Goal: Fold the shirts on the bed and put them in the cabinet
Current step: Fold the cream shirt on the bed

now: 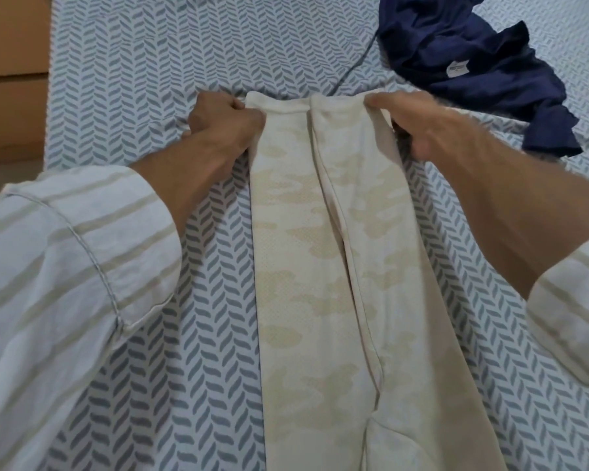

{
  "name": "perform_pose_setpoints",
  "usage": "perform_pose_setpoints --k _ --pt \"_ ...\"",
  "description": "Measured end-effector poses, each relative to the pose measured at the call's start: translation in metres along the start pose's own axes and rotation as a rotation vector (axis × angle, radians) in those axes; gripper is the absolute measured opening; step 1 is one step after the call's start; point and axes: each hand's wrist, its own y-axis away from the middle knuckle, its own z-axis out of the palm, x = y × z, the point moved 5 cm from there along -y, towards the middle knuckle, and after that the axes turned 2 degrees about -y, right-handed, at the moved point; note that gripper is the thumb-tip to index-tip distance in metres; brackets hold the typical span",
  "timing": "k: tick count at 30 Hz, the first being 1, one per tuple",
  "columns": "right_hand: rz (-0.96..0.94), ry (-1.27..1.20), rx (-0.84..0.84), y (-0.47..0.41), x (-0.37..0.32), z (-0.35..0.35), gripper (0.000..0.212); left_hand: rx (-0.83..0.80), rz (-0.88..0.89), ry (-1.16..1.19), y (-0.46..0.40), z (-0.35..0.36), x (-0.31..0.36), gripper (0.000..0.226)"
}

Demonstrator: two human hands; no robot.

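A cream shirt (pixel 323 253) with a faint tan camouflage print lies on the bed as a long narrow strip, both sides folded in toward the middle. My left hand (pixel 223 130) grips its far left corner with curled fingers. My right hand (pixel 419 124) pinches the far right corner, thumb on top and fingers underneath. A crumpled navy blue shirt (pixel 470 66) with a white neck label lies unfolded at the far right of the bed.
The bed sheet (pixel 133 79) is white with a grey-blue herringbone leaf pattern. A wooden piece of furniture (pixel 12 73) stands along the bed's left edge. A thin dark cord (pixel 357 62) runs across the sheet toward the navy shirt.
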Motion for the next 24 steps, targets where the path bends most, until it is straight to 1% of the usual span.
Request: perform_pose_setpoints --k 2,4,6,8,9,10,11,12,14,17,20,21,23,24 --pt "0.004 0.020 -0.018 -0.001 0.000 0.001 0.039 -0.057 0.015 0.001 -0.003 0.000 -0.005 0.011" --pt "0.007 -0.012 -0.046 0.005 0.002 0.002 0.026 -0.146 0.040 0.093 0.000 -0.002 -0.005 0.015" --pt "-0.066 -0.051 -0.089 0.019 0.001 0.001 0.012 -0.220 0.040 0.213 0.006 -0.009 -0.004 0.015" --pt "-0.123 -0.145 -0.127 0.038 -0.005 -0.006 0.009 -0.310 -0.020 0.395 0.022 -0.020 0.003 0.015" --pt "-0.124 -0.216 -0.141 0.051 -0.008 -0.010 0.010 -0.330 -0.022 0.445 0.031 -0.028 0.006 0.016" --pt "-0.118 -0.227 -0.150 0.067 -0.012 -0.015 0.010 -0.339 0.012 0.440 0.040 -0.037 0.010 0.017" --pt "-0.113 -0.193 -0.152 0.080 -0.013 -0.021 0.010 -0.344 0.060 0.397 0.049 -0.042 0.012 0.017" --pt "-0.137 -0.131 -0.118 0.092 -0.018 -0.029 0.009 -0.338 0.111 0.360 0.057 -0.050 0.017 0.016" --pt "-0.233 -0.049 -0.075 0.119 -0.028 -0.048 0.009 -0.349 0.166 0.333 0.077 -0.064 0.023 0.014" --pt "-0.407 0.015 -0.117 0.162 -0.033 -0.069 0.014 -0.386 0.272 0.264 0.117 -0.080 0.026 0.012" --pt "-0.461 0.167 -0.141 0.190 0.004 -0.088 0.019 -0.368 0.412 0.002 0.157 -0.086 0.008 0.010" --pt "-0.483 0.223 -0.150 0.196 0.021 -0.092 0.022 -0.374 0.441 -0.087 0.171 -0.087 -0.002 0.013" --pt "-0.533 0.331 -0.204 0.208 0.056 -0.093 0.028 -0.436 0.446 -0.199 0.193 -0.084 -0.026 0.017" --pt "-0.539 0.383 -0.233 0.213 0.073 -0.090 0.028 -0.481 0.428 -0.236 0.200 -0.081 -0.038 0.019"
